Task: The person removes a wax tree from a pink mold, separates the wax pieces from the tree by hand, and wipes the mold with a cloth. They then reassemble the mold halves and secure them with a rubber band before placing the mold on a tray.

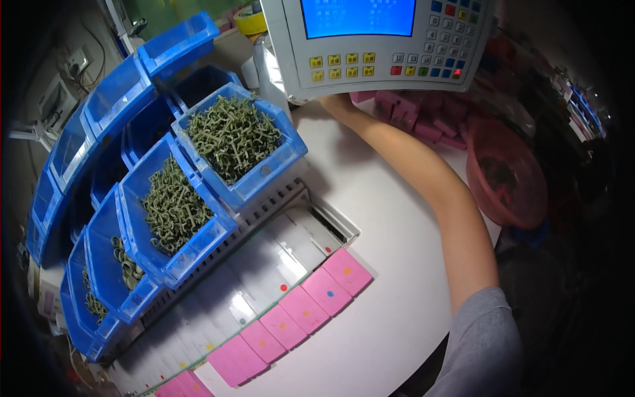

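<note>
The person's right arm is stretching from the near right corner, out of a grey sleeve [486, 344], across the white table [397, 264] toward the far side. The right hand [336, 102] is slipping under the lower edge of the control panel [383, 43], a pale grey box with a blue screen and rows of yellow, red, blue and grey keys. The panel is hiding the fingers, so whether they are spread, curled or clamped on anything cannot be told. The left hand is not showing anywhere.

Just right of the hand, pink blocks [423, 119] are lying in a heap beneath the panel, and further right a reddish translucent bowl [506, 175] is sitting near the table's edge with dark small parts inside.

On the left, blue plastic bins are standing in stepped rows. The far bin [264, 169] and the middle bin [188, 255] are each holding a tangle of olive-green hook-shaped parts, while a nearer bin [109, 284] is holding green rings. In front of them a strip of white and pink cards [301, 308] with coloured dots is running diagonally toward the near left.
</note>
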`<action>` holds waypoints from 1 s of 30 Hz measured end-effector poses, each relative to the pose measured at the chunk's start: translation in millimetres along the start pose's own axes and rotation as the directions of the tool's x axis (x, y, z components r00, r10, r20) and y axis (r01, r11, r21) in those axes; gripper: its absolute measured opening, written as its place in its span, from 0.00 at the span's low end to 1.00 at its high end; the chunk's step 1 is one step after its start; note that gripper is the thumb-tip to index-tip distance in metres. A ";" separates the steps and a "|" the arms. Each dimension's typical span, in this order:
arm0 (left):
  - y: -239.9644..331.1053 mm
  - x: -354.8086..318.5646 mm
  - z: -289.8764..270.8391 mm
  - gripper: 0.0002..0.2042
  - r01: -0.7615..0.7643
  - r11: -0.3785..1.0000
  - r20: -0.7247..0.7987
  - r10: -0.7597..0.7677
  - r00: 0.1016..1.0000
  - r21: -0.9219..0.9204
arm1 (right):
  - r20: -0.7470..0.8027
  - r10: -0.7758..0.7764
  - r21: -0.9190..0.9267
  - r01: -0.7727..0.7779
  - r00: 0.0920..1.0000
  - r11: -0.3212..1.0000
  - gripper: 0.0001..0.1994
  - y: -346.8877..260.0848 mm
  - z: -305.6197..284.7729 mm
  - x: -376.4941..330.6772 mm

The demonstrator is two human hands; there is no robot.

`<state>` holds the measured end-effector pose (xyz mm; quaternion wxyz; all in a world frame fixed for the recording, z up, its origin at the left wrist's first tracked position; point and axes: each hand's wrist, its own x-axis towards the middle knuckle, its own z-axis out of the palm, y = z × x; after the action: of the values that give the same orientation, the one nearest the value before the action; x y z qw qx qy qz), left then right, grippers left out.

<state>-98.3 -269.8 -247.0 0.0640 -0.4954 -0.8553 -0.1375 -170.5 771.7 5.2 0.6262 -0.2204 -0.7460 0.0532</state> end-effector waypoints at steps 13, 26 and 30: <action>207.4 298.7 -131.5 0.08 0.267 0.880 -0.160 -0.352 0.922 -0.393 | 0.259 0.169 0.105 -0.202 0.951 0.974 0.13 -9.7 -8.4 -3.4; 17.2 -2.8 -7.8 0.08 0.008 1.000 0.014 -0.007 1.000 -0.021 | 0.507 0.395 0.326 -0.595 0.766 0.735 0.15 -9.7 6.8 -0.4; 11.7 -18.9 -1.1 0.08 0.016 1.000 0.012 -0.016 1.000 0.001 | 0.374 0.271 0.314 -0.396 0.887 0.863 0.15 -0.9 10.8 -2.5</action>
<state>-78.8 -280.3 -248.6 0.0582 -0.4894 -0.8597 -0.1345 -180.9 772.0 1.0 0.5094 -0.2099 -0.7616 0.3410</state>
